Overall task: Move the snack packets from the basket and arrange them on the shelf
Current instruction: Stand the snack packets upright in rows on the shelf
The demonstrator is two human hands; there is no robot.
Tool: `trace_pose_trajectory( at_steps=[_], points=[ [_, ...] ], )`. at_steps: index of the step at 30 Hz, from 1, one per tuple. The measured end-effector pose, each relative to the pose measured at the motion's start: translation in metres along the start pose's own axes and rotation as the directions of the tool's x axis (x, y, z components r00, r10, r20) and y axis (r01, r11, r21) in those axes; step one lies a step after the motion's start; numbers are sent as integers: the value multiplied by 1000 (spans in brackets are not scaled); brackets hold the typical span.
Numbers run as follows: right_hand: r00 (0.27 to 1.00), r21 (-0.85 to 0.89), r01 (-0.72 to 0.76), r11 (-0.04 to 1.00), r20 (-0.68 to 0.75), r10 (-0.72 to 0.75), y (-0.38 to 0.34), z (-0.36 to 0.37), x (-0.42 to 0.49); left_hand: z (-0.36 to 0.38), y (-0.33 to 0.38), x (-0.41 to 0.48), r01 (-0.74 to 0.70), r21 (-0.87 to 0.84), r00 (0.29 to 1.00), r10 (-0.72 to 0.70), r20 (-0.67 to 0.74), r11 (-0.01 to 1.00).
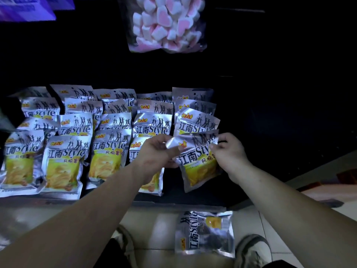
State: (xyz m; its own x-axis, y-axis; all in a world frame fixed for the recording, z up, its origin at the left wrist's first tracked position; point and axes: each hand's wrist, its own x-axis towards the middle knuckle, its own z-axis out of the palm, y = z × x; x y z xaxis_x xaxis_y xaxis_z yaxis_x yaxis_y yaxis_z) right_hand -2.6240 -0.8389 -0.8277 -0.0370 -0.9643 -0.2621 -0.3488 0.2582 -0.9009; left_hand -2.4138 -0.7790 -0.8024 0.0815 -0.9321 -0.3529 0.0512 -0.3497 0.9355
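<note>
Packet (197, 161) between my hands: silvery foil, glossy, creased. Same shiny foil on the rows of packets (67, 151) left of my left hand (158, 151). Above my hands, bag (168, 24) of clear glossy plastic. Floor tiles (158, 225) below my hands: smooth, reflective.

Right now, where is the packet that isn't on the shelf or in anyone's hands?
The loose packet lies flat on the pale floor tiles at the bottom of the head view, right of centre, just below the shelf edge and beside a grey shoe.

floor (289, 238): pale glossy tiles | surroundings: dark, unlit | marshmallow bag (168, 24): hanging above
</note>
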Motion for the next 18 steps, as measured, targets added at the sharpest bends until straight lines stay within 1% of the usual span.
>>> trace_pose_trajectory(
  at_steps=[2, 4, 7, 8, 10, 12, 14, 17, 18],
  points=[
    [999, 42, -27, 999, -40, 29, 5, 2, -2, 1, -10, 2, 49, -39, 999, -50, -12, 998],
    [997, 54, -15, 998, -70, 19, 8, 5, -2, 5, -20, 3, 55, -11, 998, -56, -35, 998],
    [988, -11, 52, 999, -147, -53, 6, 9, -2, 11, -25, 7, -10, 29, 994, 13, -107, 1000],
    [986, -39, 74, 997, -147, -79, 6, 11, -1, 12, -26, 11, -31, 39, 991, 36, -127, 999],
    [994, -121, 91, 988, -51, -98, 11, 17, 0, 16, -27, 19, -33, 59, 983, 44, -180, 998],
    [995, -263, 84, 961, 80, -65, 21, 22, 2, 19, -32, 31, -2, 87, 976, 21, -216, 996],
    [985, -402, 94, 911, 172, -26, 32, 25, 4, 22, -39, 42, 12, 75, 970, 6, -241, 997],
    [967, -423, 61, 904, 251, 52, 41, 31, 6, 28, -46, 48, 9, -39, 953, -20, -302, 999],
    [961, -411, 28, 911, 262, 89, 43, 34, 6, 28, -50, 47, 2, -29, 944, -12, -330, 1000]
  ],
)
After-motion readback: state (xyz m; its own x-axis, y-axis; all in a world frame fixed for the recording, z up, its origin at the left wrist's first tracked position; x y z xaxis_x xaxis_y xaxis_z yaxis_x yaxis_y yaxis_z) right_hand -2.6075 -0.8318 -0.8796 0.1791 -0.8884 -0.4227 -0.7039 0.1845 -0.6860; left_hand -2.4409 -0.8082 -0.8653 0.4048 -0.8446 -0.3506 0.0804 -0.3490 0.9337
